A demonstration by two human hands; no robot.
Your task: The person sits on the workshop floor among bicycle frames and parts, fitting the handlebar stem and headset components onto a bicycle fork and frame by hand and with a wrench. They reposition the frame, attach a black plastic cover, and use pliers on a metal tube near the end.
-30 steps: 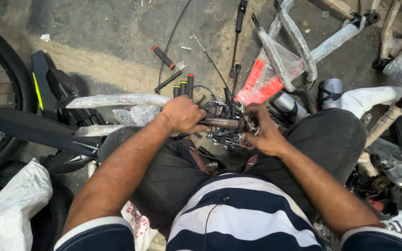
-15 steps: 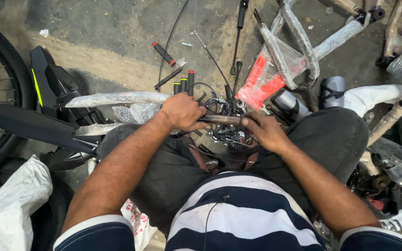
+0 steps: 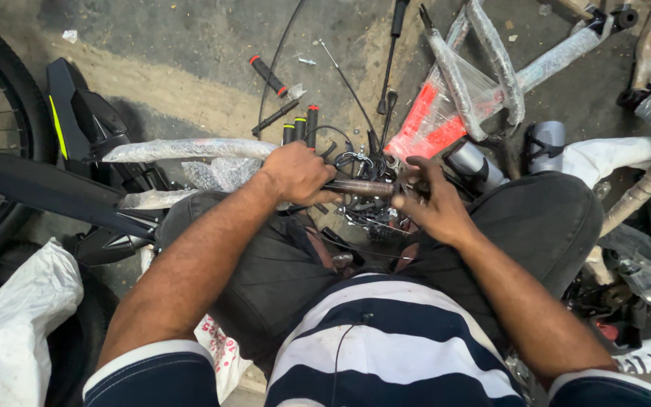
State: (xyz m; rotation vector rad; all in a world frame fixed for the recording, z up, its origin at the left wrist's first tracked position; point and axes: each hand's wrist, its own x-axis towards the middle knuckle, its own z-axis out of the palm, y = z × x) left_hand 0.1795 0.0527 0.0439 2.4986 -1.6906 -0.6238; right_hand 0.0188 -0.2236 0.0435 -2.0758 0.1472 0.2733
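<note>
The dark metal bar lies crosswise above the person's lap, in front of the knees, over a tangle of cables and small bike parts on the floor. The left hand is wrapped closed around its left end; the right hand pinches its right end with fingers and thumb. It looks rigid, fairly heavy and possibly greasy — so a full-fist grip near each end seems the surest hold, away from the cable clutter beneath.
</note>
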